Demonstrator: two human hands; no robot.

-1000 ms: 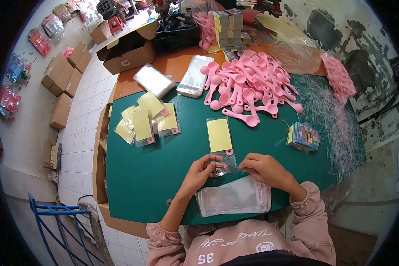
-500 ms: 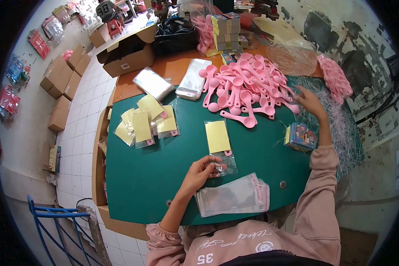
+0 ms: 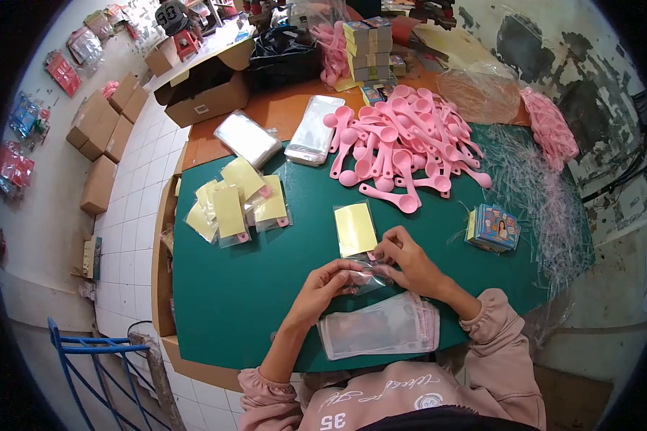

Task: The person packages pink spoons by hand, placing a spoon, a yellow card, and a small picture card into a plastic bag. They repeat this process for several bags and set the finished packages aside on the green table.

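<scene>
A clear plastic bag (image 3: 370, 279) lies in front of me with a yellow card (image 3: 355, 228) inside. The end of a pink handle peeks out below the card. My left hand (image 3: 326, 281) pinches the bag's near end from the left. My right hand (image 3: 414, 264) has its fingers closed on the same end from the right, beside the card's lower corner. Just below both hands rests a stack of flat clear bags (image 3: 370, 332). Beyond the card spreads a heap of pink measuring spoons (image 3: 402, 136).
Filled bags with yellow cards (image 3: 230, 210) lie at the left of the green table (image 3: 244, 302). A stack of printed cards (image 3: 494, 228) stands at the right. Farther back are two bundles of clear packets (image 3: 315, 129) and an open cardboard box (image 3: 205, 93). Shredded plastic strands (image 3: 543, 208) drape the right edge.
My right hand has come from the spoon heap's right edge to the bag's near end. That end is now bunched between both hands. My left hand has stayed almost in place.
</scene>
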